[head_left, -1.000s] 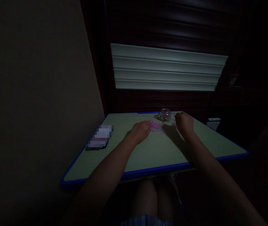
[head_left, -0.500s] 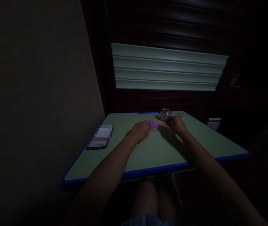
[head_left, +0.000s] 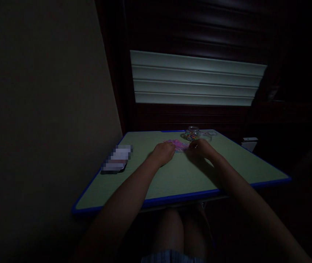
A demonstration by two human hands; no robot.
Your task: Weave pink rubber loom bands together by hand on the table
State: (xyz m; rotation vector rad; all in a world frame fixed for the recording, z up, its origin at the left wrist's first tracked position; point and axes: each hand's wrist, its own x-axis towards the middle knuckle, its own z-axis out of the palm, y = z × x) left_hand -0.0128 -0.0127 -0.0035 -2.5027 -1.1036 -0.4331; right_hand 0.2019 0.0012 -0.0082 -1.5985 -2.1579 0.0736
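A loose pile of small, thin pink and purple bands [head_left: 180, 144], with some blue among them, lies on the green tabletop. At its left edge rests my left hand [head_left: 164, 151], fingers curled and closed; what they hold, if anything, is hidden. My right hand [head_left: 203, 149] is at the pile's right edge, low over the table, with thumb and fingers brought together in a pinch. Whatever is in that pinch is too small and dark to name. Just behind my right hand stands a clear open jar [head_left: 192, 133] with multicoloured small bands inside.
Right of the jar is a clear round lid or dish [head_left: 205, 136], with another small clear piece [head_left: 213, 133] behind it. A blurred-out flat item [head_left: 117, 159] lies by the left edge. The table [head_left: 183, 179] has a blue rim; a wall [head_left: 48, 109] rises at left.
My right hand has come down and slightly left, from in front of the jar to the right edge of the pile. My left hand has stayed in place.
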